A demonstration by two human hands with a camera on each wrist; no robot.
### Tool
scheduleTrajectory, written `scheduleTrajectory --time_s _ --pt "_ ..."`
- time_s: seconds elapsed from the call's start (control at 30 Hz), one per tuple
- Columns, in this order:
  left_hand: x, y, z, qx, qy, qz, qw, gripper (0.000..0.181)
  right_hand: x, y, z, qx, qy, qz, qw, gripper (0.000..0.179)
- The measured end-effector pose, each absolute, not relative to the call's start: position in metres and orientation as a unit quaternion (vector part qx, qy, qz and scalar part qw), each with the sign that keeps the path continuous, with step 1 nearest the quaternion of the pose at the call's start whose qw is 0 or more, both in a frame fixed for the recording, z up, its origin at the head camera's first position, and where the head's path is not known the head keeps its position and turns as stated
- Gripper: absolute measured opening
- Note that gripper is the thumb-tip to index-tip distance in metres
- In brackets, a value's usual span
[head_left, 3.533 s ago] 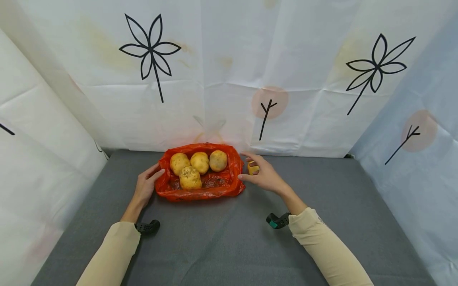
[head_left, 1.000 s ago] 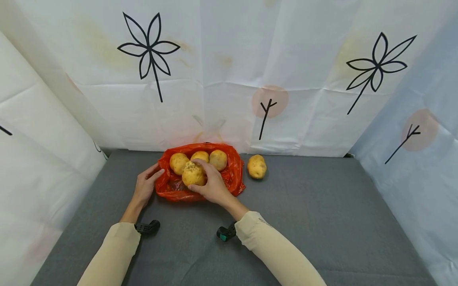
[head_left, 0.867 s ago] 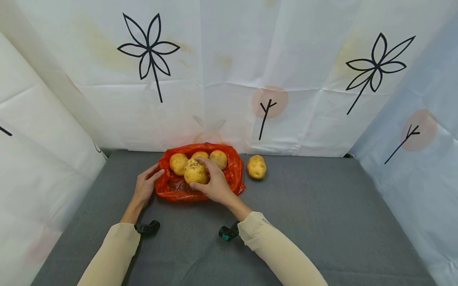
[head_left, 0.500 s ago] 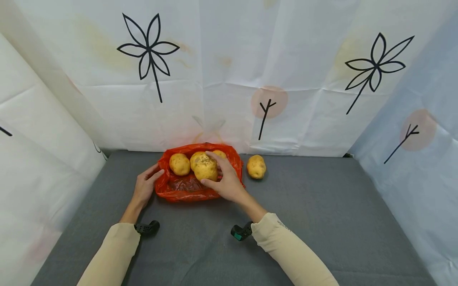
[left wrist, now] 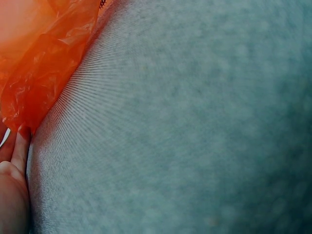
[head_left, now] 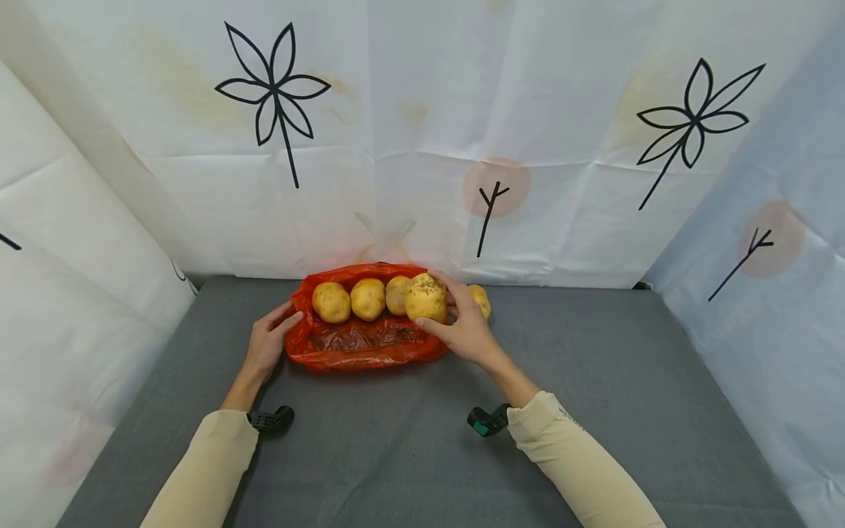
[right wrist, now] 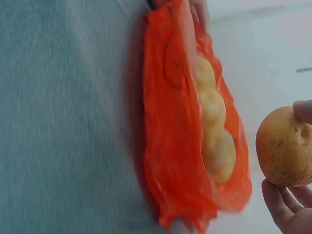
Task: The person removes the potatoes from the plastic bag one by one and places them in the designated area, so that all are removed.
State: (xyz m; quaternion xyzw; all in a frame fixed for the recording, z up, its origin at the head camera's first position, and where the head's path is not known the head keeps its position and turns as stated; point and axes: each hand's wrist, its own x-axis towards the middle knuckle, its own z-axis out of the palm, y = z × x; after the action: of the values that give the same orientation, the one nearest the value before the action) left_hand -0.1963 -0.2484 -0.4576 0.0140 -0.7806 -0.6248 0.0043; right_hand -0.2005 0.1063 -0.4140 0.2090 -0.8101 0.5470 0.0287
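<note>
Bare left hand [head_left: 265, 341] at the crinkled red plastic bag [head_left: 366, 358], round yellow potato with dark specks [head_left: 425, 297] in the bare right hand [head_left: 467, 328]

Beginning from the left, I see a cream-coloured cloth sleeve [head_left: 201, 469] and, near the wrist, a black plastic device [head_left: 272, 420]. The left hand touches the left end of the bag, the thumb at its rim. Whether the fingers pinch the plastic or only rest against it, I cannot tell.

The bag lies on the table covered with dark grey cloth [head_left: 370, 455], its mouth facing up. Inside, toward the back, three yellow potatoes form a row: a left potato [head_left: 331, 302], a middle potato [head_left: 367, 299] and a right potato [head_left: 396, 295].

At the right end, the right hand grips the speckled potato, thumb on the near side and fingers on the far side. From the head view this potato covers part of the bag's rim; the right wrist view shows a gap between the two.

Just beyond the right hand, an oval yellow potato [head_left: 482, 299] lies on the table, partly hidden. Then come a black device with a green patch [head_left: 488, 421] and another cream sleeve [head_left: 584, 469].

Behind everything stands a white cloth wall [head_left: 422, 81] with black leaf drawings.
</note>
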Motion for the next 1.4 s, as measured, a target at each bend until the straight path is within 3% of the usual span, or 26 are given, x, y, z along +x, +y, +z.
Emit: scheduleTrajectory --time_s 0.57,0.97,1.2,1.4 --pt "-0.195 -0.248 -0.457 0.019 -0.784 -0.620 0.000 0.057 -0.213 0.183 -0.412 0.131 -0.833 0.536 0.032 0.079" --pt "-0.199 -0.250 -0.463 0.017 -0.775 -0.632 0.007 0.057 -0.223 0.223 -0.419 0.060 -0.825 0.562 -0.007 0.082" --pt "-0.214 -0.259 -0.490 0.028 -0.779 -0.626 0.012 0.057 -0.227 0.237 -0.432 0.021 -0.842 0.538 -0.030 0.082" --pt "-0.217 -0.261 -0.493 0.031 -0.784 -0.620 0.012 0.057 -0.232 0.242 -0.441 -0.006 -0.854 0.515 -0.077 0.080"
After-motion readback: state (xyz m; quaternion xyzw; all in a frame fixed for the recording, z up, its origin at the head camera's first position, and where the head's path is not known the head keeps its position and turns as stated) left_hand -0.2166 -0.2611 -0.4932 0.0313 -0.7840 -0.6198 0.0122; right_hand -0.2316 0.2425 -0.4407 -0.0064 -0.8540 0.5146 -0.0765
